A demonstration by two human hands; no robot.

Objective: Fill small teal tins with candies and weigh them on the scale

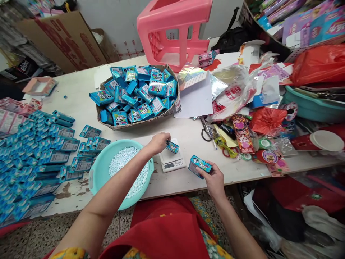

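A small blue candy tin [173, 147] rests on a white digital scale [172, 164], its printed end face up. My left hand [158, 143] is closed over the tin's left end, fingertips pinched by its opening; what they hold, if anything, is hidden. In my right hand [215, 180] is another blue candy tin [198, 165], gripped between thumb and fingers just above the table's front edge, right of the scale. Under my left forearm sits a turquoise basin [93, 176] holding many small pale candies [121, 160].
Behind the scale, a cardboard box [134, 124] is heaped with blue tins. Rows of blue tins [35, 154] cover the table's left side. A pink plastic stool [183, 43] lies at the back. Scissors [206, 133], wrappers and a teal tub [315, 104] crowd the right.
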